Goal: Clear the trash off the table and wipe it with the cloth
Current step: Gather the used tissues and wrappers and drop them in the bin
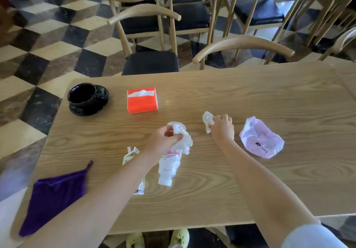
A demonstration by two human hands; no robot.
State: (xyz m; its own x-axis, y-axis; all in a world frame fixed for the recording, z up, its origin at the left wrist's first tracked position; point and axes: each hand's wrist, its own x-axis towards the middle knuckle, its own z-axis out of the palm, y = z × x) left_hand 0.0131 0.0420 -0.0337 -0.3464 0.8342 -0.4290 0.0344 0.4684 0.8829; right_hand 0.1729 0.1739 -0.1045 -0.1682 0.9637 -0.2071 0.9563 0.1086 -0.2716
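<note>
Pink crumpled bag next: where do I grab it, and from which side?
Come from above and pinch the puffed, creased middle of the pink plastic bag. Its edges lie low on the wooden table, so a side approach would likely just push it. The right hand is nearest but holds a crumpled tissue.

We see 1 view: the head camera looks forward and down, close over the table [250, 97], with chairs [243, 44] in the upper part.

Matt, grained wood: table [250, 97]. Glossy black glaze: cup [84, 95]. Shiny orange plastic: pack [142, 103]. Soft purple fabric: cloth [55, 195]. Smooth translucent plastic: bottle [169, 168]. Crinkled pink film: wrapper [260, 138]. Crumpled white paper: tissues [208, 119].
</note>
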